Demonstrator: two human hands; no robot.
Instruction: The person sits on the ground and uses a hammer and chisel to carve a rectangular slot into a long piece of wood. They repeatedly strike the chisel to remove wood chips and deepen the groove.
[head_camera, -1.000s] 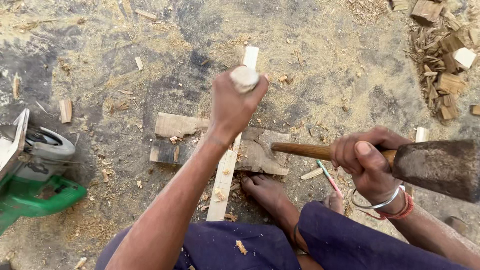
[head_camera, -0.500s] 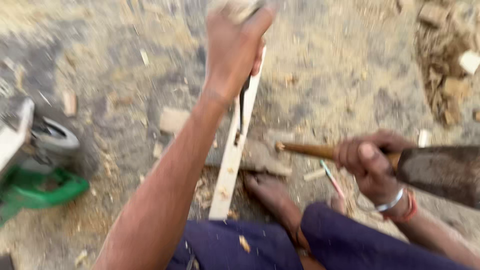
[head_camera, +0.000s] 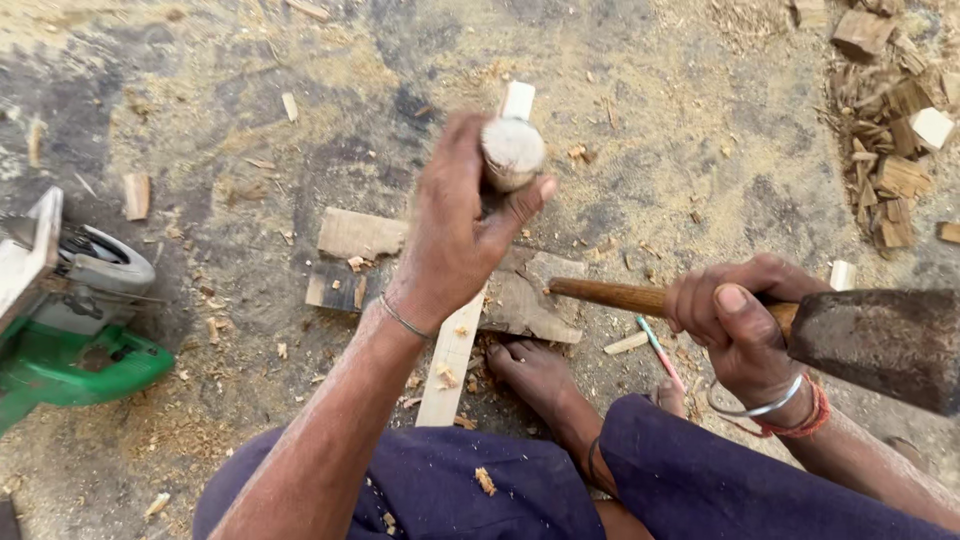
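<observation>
- The left hand (head_camera: 455, 235) is clenched round a short round wooden piece (head_camera: 512, 152), held upright over the flat block (head_camera: 520, 300) on the sawdust ground (head_camera: 250, 120).
- That piece looks stiff, light and dry, best gripped low on its shaft, as now.
- The right hand (head_camera: 735, 325) grasps the wooden handle of an adze (head_camera: 880, 345), blade well right of the piece.
- 1 bare foot (head_camera: 540, 375) pins the long slat (head_camera: 450, 360).
</observation>
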